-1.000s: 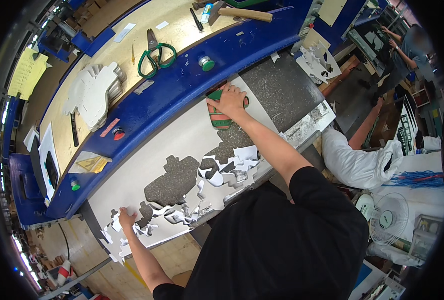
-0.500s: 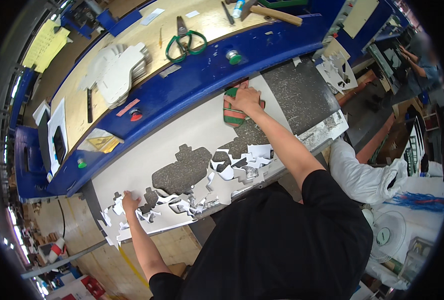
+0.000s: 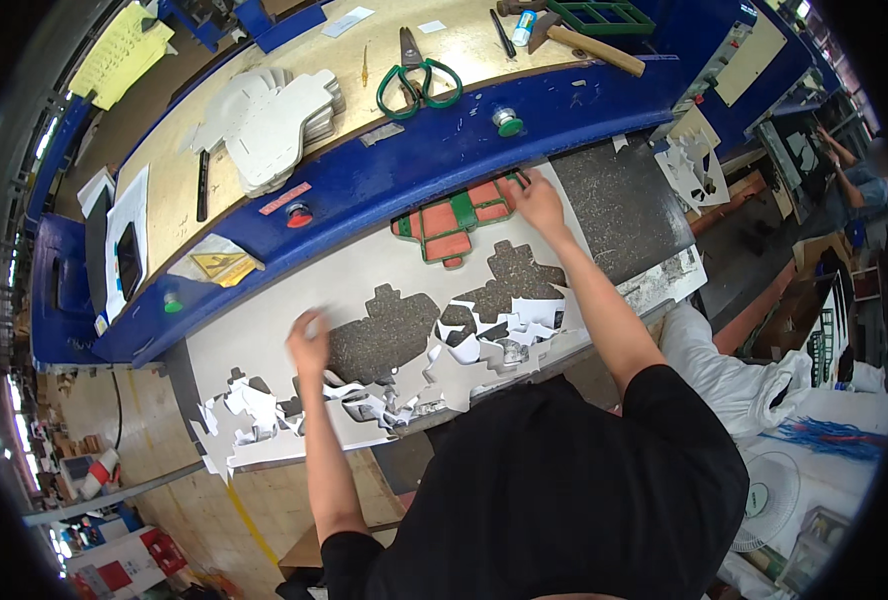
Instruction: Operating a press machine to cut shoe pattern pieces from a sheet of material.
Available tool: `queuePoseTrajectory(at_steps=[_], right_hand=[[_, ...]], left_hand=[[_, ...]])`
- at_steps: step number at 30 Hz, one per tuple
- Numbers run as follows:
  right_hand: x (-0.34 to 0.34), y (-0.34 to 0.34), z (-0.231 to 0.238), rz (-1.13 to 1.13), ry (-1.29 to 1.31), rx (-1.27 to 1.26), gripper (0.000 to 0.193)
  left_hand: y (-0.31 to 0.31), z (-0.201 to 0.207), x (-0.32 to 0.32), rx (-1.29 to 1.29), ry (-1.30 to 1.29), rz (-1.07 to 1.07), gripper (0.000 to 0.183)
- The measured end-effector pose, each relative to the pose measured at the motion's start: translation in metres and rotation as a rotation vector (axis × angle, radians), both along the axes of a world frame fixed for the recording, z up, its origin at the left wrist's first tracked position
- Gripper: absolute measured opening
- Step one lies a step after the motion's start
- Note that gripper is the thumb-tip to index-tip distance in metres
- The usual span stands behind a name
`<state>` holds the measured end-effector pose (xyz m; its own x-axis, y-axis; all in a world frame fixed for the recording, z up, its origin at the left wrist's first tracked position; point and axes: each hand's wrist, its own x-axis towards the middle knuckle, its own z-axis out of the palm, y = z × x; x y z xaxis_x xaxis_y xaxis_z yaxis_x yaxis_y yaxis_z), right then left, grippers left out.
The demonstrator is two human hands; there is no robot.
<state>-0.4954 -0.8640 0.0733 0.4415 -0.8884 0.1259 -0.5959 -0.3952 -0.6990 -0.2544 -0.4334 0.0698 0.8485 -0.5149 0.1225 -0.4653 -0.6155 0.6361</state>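
Note:
A cutting die (image 3: pixel 447 245) with green edges and red inside lies flat on a large pale sheet (image 3: pixel 329 270), close to the blue machine beam. My right hand (image 3: pixel 541 205) is at the die's right end, fingers bent around its edge. Over the left part of the sheet is my left hand (image 3: pixel 309 348), smeared by motion, with nothing visible in it. Beside it is a large cut-out gap (image 3: pixel 382 335) that shows the dark speckled bed. Torn white scraps (image 3: pixel 251 408) lie along the sheet's near edge.
The blue beam (image 3: pixel 434 150) spans the far side, with a red button (image 3: pixel 299 215) and green buttons on it. Behind it, a wooden shelf holds stacked white cut pieces (image 3: pixel 269 130), green-handled scissors (image 3: pixel 419 88) and a hammer (image 3: pixel 594 48). A person (image 3: pixel 849 170) stands far right.
The die has gone from upright in my right hand to lying flat, further left. My right hand has shifted to its right end. My left hand has lifted from the scraps and moved rightward.

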Motion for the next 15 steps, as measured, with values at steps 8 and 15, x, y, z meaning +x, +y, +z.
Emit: queuePoseTrajectory(at_steps=[8,15], right_hand=[[-0.008,-0.028,-0.05,0.143,-0.055,0.056,0.041],[-0.019,-0.02,-0.039,0.206,0.003,0.139,0.043]], left_hand=[[-0.177,-0.048,-0.005,-0.058,0.189,-0.247,0.069],[-0.192,-0.059,0.004,0.179,0.298,-0.384,0.079]])
